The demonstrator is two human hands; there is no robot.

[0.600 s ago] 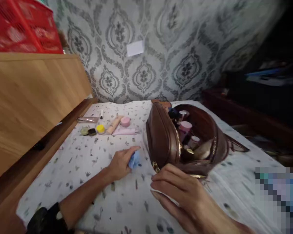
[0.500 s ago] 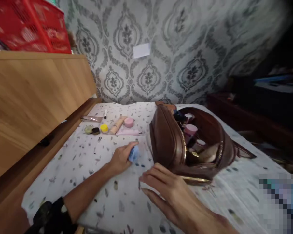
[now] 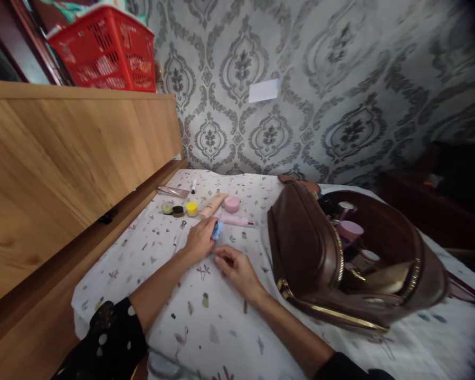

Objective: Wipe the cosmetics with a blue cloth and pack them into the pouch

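My left hand (image 3: 201, 240) is closed around a crumpled light-blue thing (image 3: 217, 230), which looks soft and is partly hidden by the fingers. Close to its right, my right hand (image 3: 237, 268) has loosely curled fingers, the thumb a little apart, and nothing visible in them. Just beyond my left hand lie a pink tube (image 3: 235, 220), a beige tube (image 3: 214, 205) and a pink round jar (image 3: 231, 204). Further left are a yellow-lidded jar (image 3: 191, 209), a dark small jar (image 3: 178, 211) and a pale green round one (image 3: 167, 208).
A brown leather bag (image 3: 301, 237) stands unzipped on the right, with a pink-lidded jar (image 3: 350, 230) and other cosmetics inside. Everything rests on a patterned white cloth (image 3: 206, 327). A wooden cabinet (image 3: 83, 158) borders the left side, topped by a red basket (image 3: 103, 50).
My right hand has moved left, away from the bag, close to my left hand. The blue thing stays in my left hand. The view has shifted left.
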